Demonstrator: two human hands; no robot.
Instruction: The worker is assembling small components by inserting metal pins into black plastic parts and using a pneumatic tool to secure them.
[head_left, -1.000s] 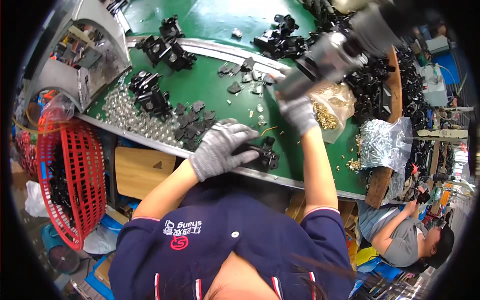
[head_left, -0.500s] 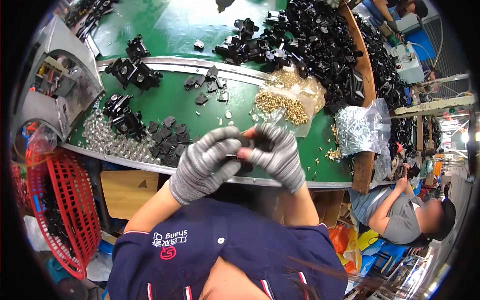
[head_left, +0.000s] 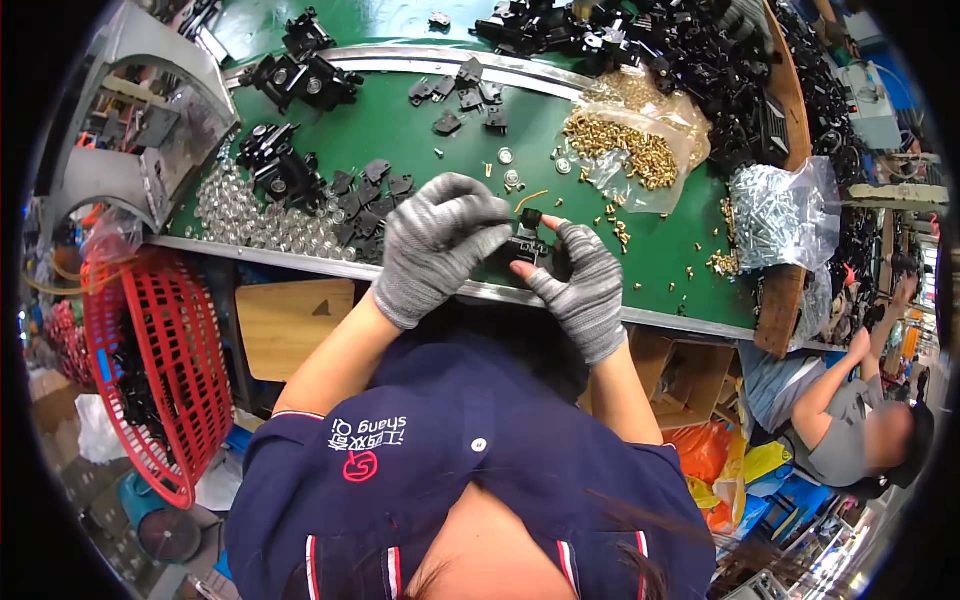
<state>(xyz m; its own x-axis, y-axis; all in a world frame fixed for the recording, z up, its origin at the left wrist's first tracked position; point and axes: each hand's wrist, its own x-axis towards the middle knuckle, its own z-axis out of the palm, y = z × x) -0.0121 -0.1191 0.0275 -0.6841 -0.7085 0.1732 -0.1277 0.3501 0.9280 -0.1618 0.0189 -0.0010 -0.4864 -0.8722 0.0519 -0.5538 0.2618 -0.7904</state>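
Both my hands wear grey knitted gloves with some fingertips bare. A small black plastic part (head_left: pixel 528 242) is gripped between the thumb and forefinger of my right hand (head_left: pixel 582 292), above the bench's near edge. Just left of that part, my left hand (head_left: pixel 440 245) is closed with thumb and fingers pinched together; whatever lies in the pinch is hidden. A thin orange strip (head_left: pixel 531 199) shows beyond the fingertips. Close by on the green bench lie small round metal discs (head_left: pixel 512 178) and a pile of flat black pieces (head_left: pixel 372 200).
Clear round pieces (head_left: pixel 262 214) and black assemblies (head_left: pixel 280 168) sit left. Brass screws fill an open bag (head_left: pixel 625 145); silver screws fill another (head_left: pixel 785 215) by a wooden board (head_left: pixel 785 310). A red basket (head_left: pixel 165 370) stands lower left. Another person (head_left: pixel 845 420) sits at right.
The view has shifted, so the bench contents appear higher and further right. My hands have parted slightly, and the black plastic part now shows between them.
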